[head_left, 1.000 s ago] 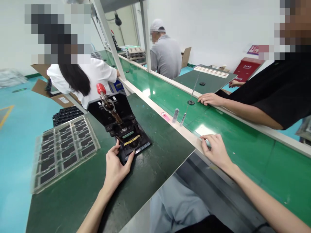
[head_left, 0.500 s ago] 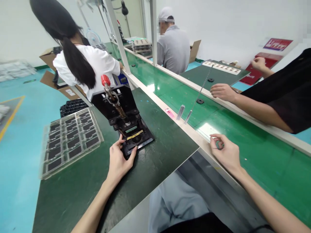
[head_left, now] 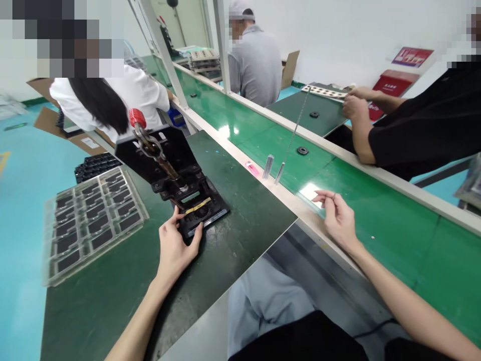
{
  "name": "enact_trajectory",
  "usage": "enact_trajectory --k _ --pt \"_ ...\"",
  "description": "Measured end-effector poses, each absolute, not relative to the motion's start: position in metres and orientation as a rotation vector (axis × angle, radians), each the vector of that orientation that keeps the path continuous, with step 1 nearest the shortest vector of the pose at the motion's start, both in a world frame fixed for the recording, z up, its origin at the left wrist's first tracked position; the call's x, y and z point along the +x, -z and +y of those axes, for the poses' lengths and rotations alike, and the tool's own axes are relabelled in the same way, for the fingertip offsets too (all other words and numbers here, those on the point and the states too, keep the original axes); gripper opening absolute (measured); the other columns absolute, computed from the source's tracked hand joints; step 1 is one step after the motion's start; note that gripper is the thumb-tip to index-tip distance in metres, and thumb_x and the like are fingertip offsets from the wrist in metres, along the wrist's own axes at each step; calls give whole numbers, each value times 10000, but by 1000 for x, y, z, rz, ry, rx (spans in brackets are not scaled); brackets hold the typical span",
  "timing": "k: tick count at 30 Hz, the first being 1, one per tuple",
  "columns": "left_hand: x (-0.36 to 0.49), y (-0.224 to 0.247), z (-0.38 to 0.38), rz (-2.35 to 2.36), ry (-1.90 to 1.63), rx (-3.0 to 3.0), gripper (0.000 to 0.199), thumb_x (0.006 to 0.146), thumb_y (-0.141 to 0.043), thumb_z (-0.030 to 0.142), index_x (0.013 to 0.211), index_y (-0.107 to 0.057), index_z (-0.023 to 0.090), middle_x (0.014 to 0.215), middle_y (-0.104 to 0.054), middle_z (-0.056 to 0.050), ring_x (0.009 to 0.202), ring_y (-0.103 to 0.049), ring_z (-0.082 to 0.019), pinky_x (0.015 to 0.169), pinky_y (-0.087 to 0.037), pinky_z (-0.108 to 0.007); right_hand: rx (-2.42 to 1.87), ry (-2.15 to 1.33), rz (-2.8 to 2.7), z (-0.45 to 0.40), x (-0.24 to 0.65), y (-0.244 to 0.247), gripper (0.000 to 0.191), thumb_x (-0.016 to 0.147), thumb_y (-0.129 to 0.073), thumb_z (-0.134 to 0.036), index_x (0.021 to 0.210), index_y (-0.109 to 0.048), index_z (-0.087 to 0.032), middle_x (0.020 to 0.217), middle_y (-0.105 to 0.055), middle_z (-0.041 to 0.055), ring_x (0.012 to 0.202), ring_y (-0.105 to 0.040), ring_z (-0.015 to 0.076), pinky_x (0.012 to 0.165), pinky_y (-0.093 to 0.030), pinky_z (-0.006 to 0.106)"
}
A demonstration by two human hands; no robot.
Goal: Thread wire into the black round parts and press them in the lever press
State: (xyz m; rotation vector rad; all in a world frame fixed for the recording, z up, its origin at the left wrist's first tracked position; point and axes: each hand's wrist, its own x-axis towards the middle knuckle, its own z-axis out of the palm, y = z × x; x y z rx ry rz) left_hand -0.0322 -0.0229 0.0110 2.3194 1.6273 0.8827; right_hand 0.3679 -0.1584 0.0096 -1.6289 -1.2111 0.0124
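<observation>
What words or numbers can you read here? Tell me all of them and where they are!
No words or numbers can be read.
The red-and-white poster on the wall: print too small to read.
The red box below it: pale marks too blurred to read.

The left hand [head_left: 175, 253] rests palm down at 11 o'clock with fingers spread, the left forearm [head_left: 139, 316] rising from 7 o'clock; the right hand [head_left: 338, 215] is raised at 1 o'clock, thumb meeting curled forefinger, the right forearm [head_left: 406, 296] reaching from 4 o'clock
</observation>
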Motion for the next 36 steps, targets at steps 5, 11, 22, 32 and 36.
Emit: enact_trajectory --k 5,11,22,32,36 --pt "-32 -12 -21 1625 -891 2312 550 843 -653 540 1203 -487 160 1444 -567 -266 1185 -592 -433 961 -517 -616 -1596 -208 -1100 -149 362 -20 404 1048 -490 -501 1159 -739 -202 1145 -792 99 1063 -716 242 991 -550 456" --pt "-31 -9 -20 1617 -891 2308 559 853 -639 550 1217 -477 158 1465 -544 -278 1230 -571 -444 987 -503 -632 -1552 -368 -1127 -128 354 -31 472 1034 -492 -602 1088 -766 -222 1193 -785 108 1196 -692 269 1128 -461 496" --pt "-29 -9 -19 1584 -872 2335 510 872 -632 503 1210 -459 162 1457 -534 -293 1251 -548 -442 1017 -480 -645 -1545 -341 -1278 -108 342 -20 501 1022 -476 -634 1057 -776 -235 1118 -786 92 1110 -675 263 1010 -518 452" --pt "-29 -9 -20 1523 -978 2413 446 886 -651 462 1167 -470 167 1341 -587 -272 1241 -575 -422 1006 -489 -632 -1650 -316 -1362 -129 353 -12 310 957 -614 -507 894 -767 -245 1049 -803 100 950 -689 266 798 -562 415" --pt "-21 -21 -28 1547 -1252 2399 397 879 -681 440 1117 -514 170 1227 -616 -215 1219 -591 -385 927 -549 -554 -1677 -333 -1403 -127 355 -6 242 915 -639 -463 903 -762 -256 1075 -807 84 956 -705 270 750 -555 395"
